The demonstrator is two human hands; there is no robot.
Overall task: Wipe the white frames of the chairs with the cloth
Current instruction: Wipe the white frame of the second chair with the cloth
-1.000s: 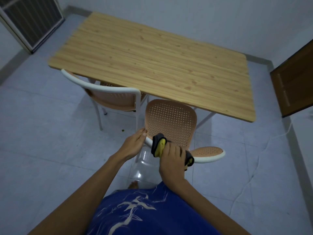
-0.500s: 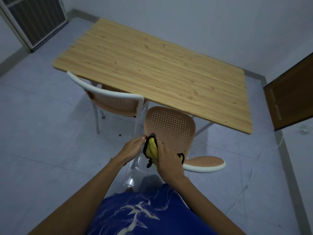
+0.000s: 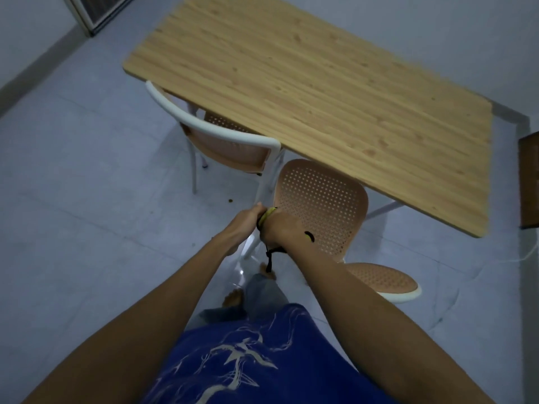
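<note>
Two chairs with peach perforated seats and white frames stand at the wooden table. The near chair (image 3: 320, 199) is right below me; its white back rail (image 3: 402, 295) shows at the lower right. My right hand (image 3: 280, 228) grips a yellow cloth with black edging (image 3: 267, 215) against the left end of that chair's frame, with a black strap hanging below. My left hand (image 3: 245, 221) holds the frame just left of the cloth, touching it. The far chair (image 3: 221, 132) stands to the left, its white rail curving along the top.
The wooden table (image 3: 320, 83) fills the upper middle. A brown door (image 3: 529, 182) is at the right edge, and a white cable (image 3: 525, 256) lies on the tiled floor. A grated panel (image 3: 96, 10) stands in the upper left corner. My bare feet show below the hands.
My right hand has slid the cloth leftward along the near chair's frame until it meets my left hand. The view has shifted, so the table now sits further right.
</note>
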